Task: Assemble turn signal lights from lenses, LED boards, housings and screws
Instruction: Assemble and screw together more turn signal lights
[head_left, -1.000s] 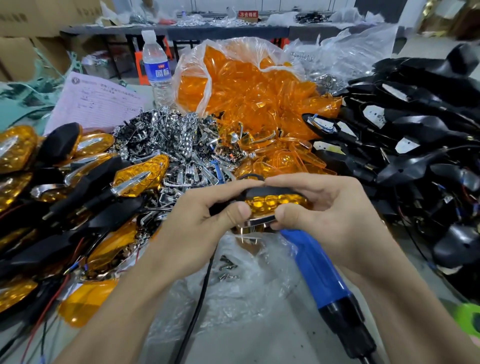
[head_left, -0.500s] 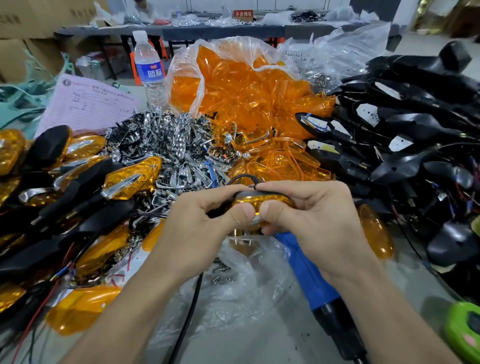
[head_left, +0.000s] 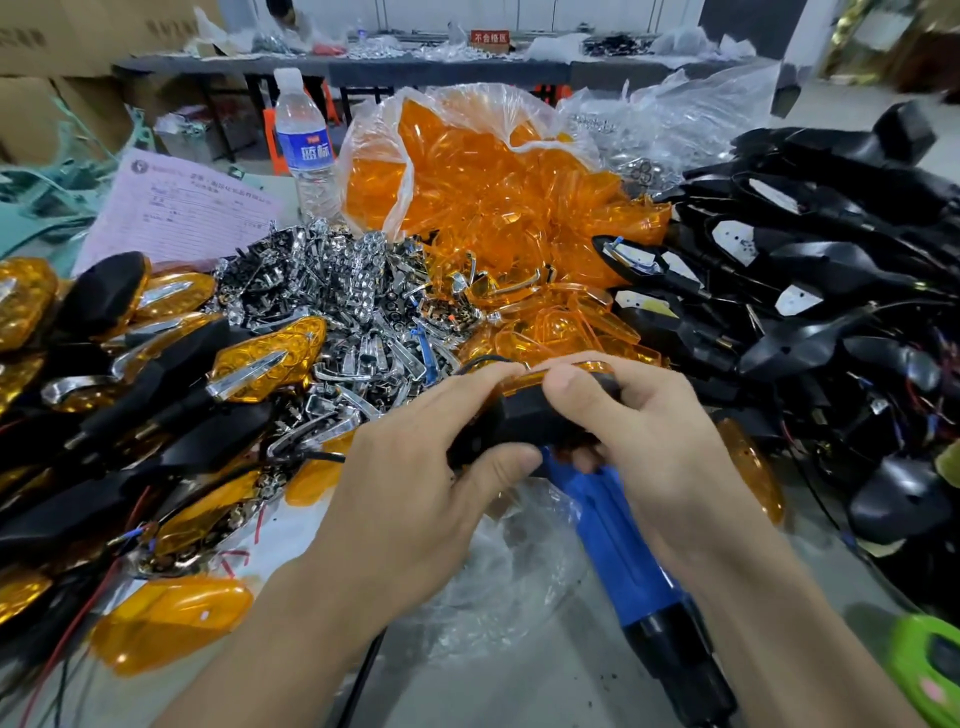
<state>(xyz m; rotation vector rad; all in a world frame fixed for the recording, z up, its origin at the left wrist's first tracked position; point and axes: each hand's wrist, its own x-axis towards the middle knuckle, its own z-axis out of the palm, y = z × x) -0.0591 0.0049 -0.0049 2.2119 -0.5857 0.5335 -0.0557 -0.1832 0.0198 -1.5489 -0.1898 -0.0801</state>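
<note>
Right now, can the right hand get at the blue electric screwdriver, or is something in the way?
Probably yes, once freed. The blue electric screwdriver lies with its grip uncovered just beneath the right hand, but that hand and the left hand both grip the turn signal light, so it must let go first.

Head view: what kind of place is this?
Probably a small factory assembly bench. A bag of orange lenses and a heap of black housings lie in bulk, and the left hand and right hand hold one light over a blue screwdriver.
</note>
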